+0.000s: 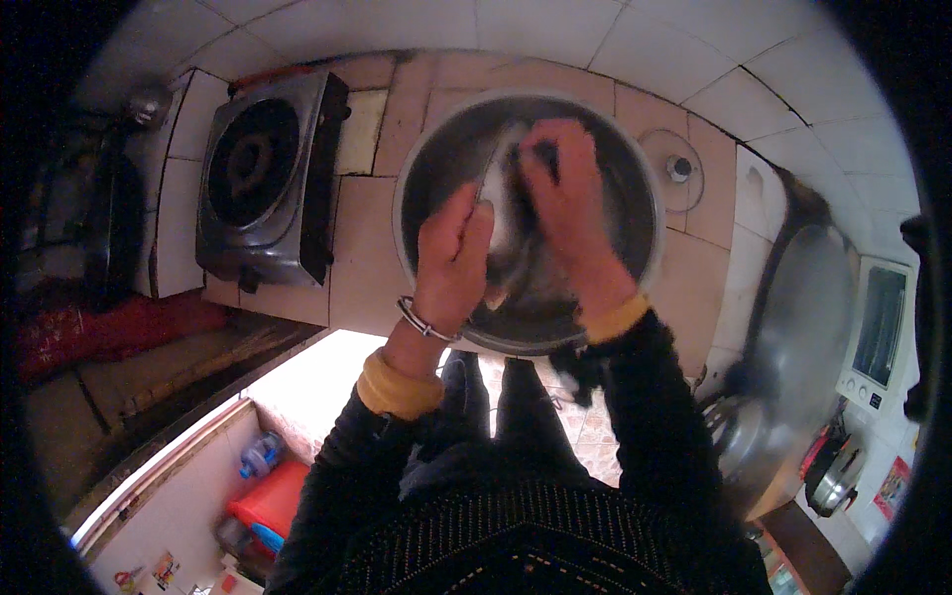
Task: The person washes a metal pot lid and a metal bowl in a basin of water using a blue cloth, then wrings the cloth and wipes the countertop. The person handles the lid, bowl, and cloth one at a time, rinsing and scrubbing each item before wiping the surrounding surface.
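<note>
A wide, round metal basin [658, 223] sits on the tiled counter in front of me. Over it my left hand [455, 245] grips a pale, silvery fish [500, 216], its thumb on the near side. My right hand [561, 167] is at the fish's far right side with bent fingers around something small and dark. Blur hides what that thing is. A pointed, pale part of the fish, perhaps a fin or tail, hangs low in the basin. A metal bangle circles my left wrist.
A gas stove [253, 171] stands left on the counter [364, 253]. A clear glass lid [678, 169] with a knob lies right of the basin. Farther right are a large metal pan or lid [803, 312] and a white toaster oven [877, 331]. Tiled wall rises behind.
</note>
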